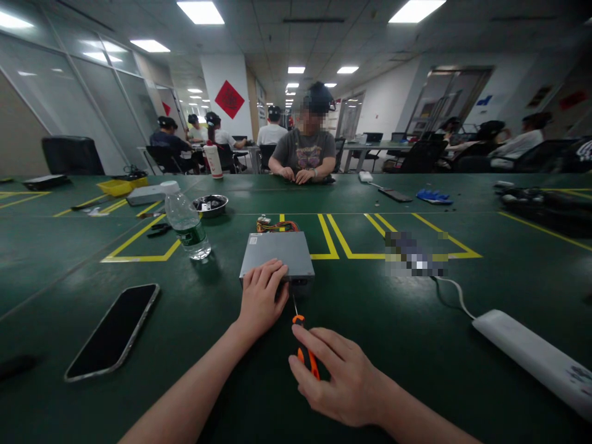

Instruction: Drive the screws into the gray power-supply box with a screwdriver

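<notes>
A grey metal box (277, 251) with a bundle of coloured wires (279, 226) at its far side sits on the green table (222, 394). My left hand (263, 293) rests on the near left part of the box, fingers on its top and thumb at its front face. Between the thumb and fingers of my right hand (340, 373) is an orange and black screwdriver (307, 356). Its thin shaft points away from me to the front of the box. Where the tip meets the box is too small to tell.
A phone (113, 333) and a water bottle (187, 225) are on the left, with a metal bowl (211, 206) beyond. A white power strip (531, 357) lies right. Across the table sits a person (303, 151).
</notes>
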### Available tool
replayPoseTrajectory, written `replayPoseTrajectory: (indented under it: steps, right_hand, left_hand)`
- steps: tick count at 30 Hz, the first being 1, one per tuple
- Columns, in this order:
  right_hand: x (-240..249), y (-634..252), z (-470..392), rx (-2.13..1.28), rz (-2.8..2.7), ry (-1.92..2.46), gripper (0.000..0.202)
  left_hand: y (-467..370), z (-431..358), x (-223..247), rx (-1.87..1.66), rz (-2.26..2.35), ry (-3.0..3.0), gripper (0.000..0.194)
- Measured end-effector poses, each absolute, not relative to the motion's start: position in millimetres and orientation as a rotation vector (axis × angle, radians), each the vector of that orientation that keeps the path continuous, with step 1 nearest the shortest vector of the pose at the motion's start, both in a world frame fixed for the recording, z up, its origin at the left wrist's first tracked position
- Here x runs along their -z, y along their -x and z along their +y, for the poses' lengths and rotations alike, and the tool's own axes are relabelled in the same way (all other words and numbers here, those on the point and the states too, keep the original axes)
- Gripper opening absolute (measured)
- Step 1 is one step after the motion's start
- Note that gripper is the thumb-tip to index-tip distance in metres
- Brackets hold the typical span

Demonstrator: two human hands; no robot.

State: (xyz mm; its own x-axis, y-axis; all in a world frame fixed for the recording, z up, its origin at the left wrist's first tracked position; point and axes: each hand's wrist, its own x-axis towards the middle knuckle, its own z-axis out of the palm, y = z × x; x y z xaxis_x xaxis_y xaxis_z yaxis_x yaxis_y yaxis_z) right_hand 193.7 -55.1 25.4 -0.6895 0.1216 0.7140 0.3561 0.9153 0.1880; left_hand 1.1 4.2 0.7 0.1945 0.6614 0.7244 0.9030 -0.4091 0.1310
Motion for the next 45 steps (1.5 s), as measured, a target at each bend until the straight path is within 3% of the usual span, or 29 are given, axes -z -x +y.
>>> replayPoseTrajectory:
  steps: [8,14,19,25,33,39,45]
  right_hand:
    - [-20,-192,-55,0.351,-2.258,0.318,0.007]
    - [-30,-192,-61,0.308,-2.373,0.340,0.022]
    - [-26,-192,-59,0.260,-2.270,0.306,0.015]
    - [-22,-192,-63,0.104,-2.353,0.344,0.031]
    - [-24,-188,-63,0.211,-2.288,0.296,0.016]
    - [-20,-193,-63,0.128,-2.337,0.348,0.024]
    - [-22,-192,-61,0.286,-2.346,0.290,0.020]
  left_hand:
    - [0,3,-1,1.029,-1.468,2.165,0.030]
    - [0,3,-2,1.024,-1.478,2.164,0.030]
    - [0,3,-1,1.028,-1.470,2.166,0.030]
    - [0,3,0,1.027,-1.475,2.158,0.030]
    - [-1,3,-1,1.021,-1.482,2.156,0.029]
    - [0,3,0,1.021,-1.479,2.162,0.030]
    - [0,3,0,1.018,-1.474,2.163,0.030]
